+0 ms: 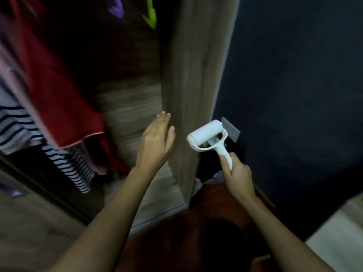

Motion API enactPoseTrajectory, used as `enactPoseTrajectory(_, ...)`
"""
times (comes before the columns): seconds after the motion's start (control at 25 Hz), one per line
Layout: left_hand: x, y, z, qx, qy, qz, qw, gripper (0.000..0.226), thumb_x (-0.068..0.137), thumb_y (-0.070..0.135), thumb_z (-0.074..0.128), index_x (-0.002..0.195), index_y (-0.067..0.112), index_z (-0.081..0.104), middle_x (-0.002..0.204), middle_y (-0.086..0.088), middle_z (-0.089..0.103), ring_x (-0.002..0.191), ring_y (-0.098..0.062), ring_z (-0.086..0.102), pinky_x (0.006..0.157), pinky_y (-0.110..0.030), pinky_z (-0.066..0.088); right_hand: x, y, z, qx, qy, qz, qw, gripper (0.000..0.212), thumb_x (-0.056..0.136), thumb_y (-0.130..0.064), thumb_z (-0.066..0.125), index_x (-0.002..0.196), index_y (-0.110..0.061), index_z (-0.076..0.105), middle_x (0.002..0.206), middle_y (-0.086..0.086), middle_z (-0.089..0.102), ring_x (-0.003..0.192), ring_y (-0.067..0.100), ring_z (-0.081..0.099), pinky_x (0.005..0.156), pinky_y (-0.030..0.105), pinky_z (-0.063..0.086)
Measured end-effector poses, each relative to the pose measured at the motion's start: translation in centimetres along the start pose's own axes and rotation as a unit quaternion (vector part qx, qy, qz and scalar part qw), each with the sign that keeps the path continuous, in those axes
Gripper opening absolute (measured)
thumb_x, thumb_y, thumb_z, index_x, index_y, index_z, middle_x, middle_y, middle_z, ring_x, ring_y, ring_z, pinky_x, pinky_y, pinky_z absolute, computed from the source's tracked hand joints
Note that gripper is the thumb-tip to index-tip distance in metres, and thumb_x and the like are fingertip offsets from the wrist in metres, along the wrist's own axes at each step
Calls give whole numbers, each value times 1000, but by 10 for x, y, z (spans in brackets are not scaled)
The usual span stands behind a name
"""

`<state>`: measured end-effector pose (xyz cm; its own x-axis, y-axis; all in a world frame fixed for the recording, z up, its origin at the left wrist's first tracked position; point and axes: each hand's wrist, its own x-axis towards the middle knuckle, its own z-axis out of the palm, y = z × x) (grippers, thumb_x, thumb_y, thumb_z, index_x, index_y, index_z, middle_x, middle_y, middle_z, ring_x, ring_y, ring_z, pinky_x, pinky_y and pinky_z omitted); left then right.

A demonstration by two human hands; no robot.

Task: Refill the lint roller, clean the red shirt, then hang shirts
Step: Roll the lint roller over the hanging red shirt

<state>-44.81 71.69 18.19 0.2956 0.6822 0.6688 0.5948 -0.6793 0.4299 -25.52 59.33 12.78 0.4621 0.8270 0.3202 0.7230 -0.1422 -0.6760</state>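
Note:
My right hand (236, 174) grips the handle of a white lint roller (206, 135), whose white roll points up and to the left, beside the wardrobe's wooden side panel (188, 85). My left hand (157, 142) is held out with straight fingers, its fingertips at the panel's front edge; it holds nothing. A red shirt (57, 103) hangs inside the wardrobe at the left, blurred. Next to it hang a blue-and-white striped shirt (17, 124) and a pinkish garment (11, 75).
A purple hanger (116, 7) and a green hanger (151, 14) show at the top of the dark wardrobe. A dark wall (294, 75) with a grey socket plate (231, 128) lies to the right. A light surface (337, 238) sits at the lower right.

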Motion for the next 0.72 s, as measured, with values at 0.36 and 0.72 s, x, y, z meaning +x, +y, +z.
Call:
enactPoseTrajectory(0.36, -127, 252, 209, -87, -235, -1, 968, 54, 90, 32, 37, 131, -3, 47, 137, -23, 48, 131, -35, 43, 110, -36, 30, -149, 244, -220, -110, 24, 185, 976, 31, 95, -45, 39, 95, -16, 52, 76, 16, 66, 78, 39, 61, 63, 33, 35)
enactPoseTrajectory(0.72, -237, 414, 337, -113, -432, 93, 890, 50, 95, 27, 40, 135, -4, 40, 141, -25, 42, 133, -38, 39, 108, -42, 33, -274, 399, -319, -210, -25, 326, 922, 43, 94, -48, 35, 106, -11, 52, 81, 16, 69, 76, 37, 63, 61, 37, 42)
